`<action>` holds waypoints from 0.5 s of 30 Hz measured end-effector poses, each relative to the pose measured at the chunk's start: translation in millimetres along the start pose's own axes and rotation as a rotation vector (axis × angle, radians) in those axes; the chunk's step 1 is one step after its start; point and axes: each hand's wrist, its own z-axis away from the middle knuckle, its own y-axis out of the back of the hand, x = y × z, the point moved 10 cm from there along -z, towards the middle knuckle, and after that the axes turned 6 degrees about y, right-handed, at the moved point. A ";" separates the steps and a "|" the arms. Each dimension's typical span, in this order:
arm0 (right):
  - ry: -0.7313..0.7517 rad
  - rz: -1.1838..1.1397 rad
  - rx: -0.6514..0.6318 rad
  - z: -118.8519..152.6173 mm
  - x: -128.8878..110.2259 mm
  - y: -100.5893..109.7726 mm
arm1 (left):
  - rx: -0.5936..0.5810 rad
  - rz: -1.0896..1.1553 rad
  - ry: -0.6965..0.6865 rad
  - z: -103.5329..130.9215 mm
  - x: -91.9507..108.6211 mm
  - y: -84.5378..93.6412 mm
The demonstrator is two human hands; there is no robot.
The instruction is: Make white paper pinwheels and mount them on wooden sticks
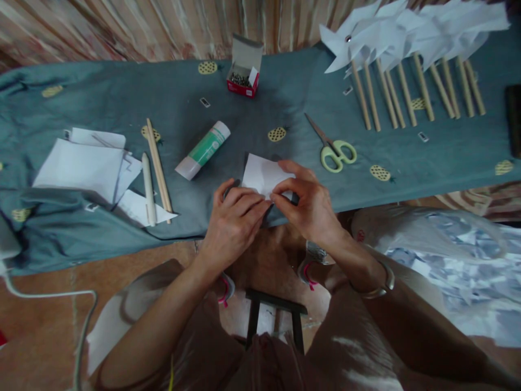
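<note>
A small white paper piece (262, 172) lies at the table's front edge, between my two hands. My left hand (236, 220) has its fingers pressed together on the paper's lower left edge. From the right, my right hand (307, 203) pinches the paper's lower edge between thumb and forefinger, its other fingers curled over the right side. The fingertips of both hands nearly meet. A green and white glue stick (205, 149) lies up and left of the paper. Scissors (336, 152) with light green handles lie to the right, closed.
Behind stands an open red box (243, 81) of small metal pieces. White paper pinwheels (391, 38) on wooden sticks fill the back right. Paper sheets (85, 165), wooden sticks (158, 165) and a white pen-like tool (148, 190) lie left. A plastic bag (451, 260) is at the right.
</note>
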 end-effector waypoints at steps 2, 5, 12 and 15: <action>-0.002 0.006 0.003 0.0 -0.4 0.1 | 0.004 -0.010 -0.007 -0.1 0.2 -0.2; -0.004 0.001 0.001 -0.2 -0.8 -0.3 | 0.008 -0.029 -0.004 -0.3 -0.5 -0.5; -0.034 -0.038 -0.010 0.7 2.0 -1.6 | -0.003 -0.004 0.004 -0.7 -1.1 -1.5; -0.063 -0.055 -0.020 0.8 3.4 -1.5 | 0.012 0.010 0.004 -0.6 -1.5 -1.2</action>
